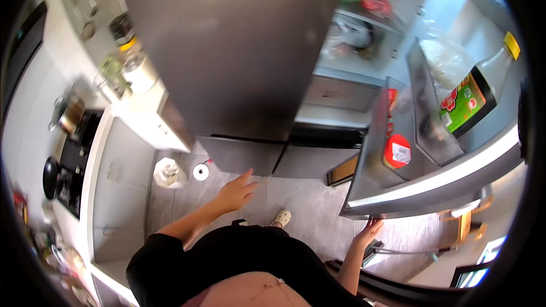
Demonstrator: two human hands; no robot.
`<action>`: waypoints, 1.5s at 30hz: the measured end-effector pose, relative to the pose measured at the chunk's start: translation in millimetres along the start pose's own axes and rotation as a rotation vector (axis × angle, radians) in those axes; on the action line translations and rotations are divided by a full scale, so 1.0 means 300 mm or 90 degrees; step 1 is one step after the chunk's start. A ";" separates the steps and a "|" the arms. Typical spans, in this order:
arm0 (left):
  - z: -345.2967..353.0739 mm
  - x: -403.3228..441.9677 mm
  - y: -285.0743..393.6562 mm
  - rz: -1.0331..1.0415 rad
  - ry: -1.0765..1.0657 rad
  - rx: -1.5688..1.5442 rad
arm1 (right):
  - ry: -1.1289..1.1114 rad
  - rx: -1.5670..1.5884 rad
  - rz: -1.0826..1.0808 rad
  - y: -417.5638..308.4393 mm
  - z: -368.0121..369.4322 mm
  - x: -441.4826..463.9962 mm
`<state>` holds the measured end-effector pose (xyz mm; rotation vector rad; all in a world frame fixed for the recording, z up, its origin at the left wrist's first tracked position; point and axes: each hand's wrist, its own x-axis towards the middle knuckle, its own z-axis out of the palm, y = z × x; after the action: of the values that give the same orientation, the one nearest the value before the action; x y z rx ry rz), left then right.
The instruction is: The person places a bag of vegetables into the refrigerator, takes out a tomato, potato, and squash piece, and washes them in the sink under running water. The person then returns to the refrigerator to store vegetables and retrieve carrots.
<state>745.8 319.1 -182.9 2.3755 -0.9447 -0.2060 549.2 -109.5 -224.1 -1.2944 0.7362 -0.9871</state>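
Note:
The right door of a grey refrigerator stands swung out, and my right hand grips its outer edge, with the fingertips partly hidden there. On the door shelves are a bottle with a yellow cap and green label, tilted in view, and a red-lidded jar. My left hand hangs in the air with fingers spread and nothing in it, in front of the lower drawers. The closed left refrigerator door is beyond it.
Bagged food lies on the refrigerator shelves. A bin and a white roll are on the floor at left. Along the left runs a counter with a stove and a pot. A wooden chair stands at right.

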 end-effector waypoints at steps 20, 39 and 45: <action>-0.048 -0.807 0.105 -0.488 0.409 0.021 | -0.185 -0.494 -0.350 -0.026 1.094 -0.049; -0.183 -0.237 0.026 -0.122 0.207 0.031 | -0.088 0.394 0.635 0.687 1.138 0.141; -0.148 -0.358 0.002 -0.184 0.165 0.020 | -0.051 0.506 0.584 0.540 1.167 0.035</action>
<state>681.0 410.9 -152.8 2.4857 -0.4866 0.0098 893.3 30.8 -328.0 -0.2194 0.6619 -0.3732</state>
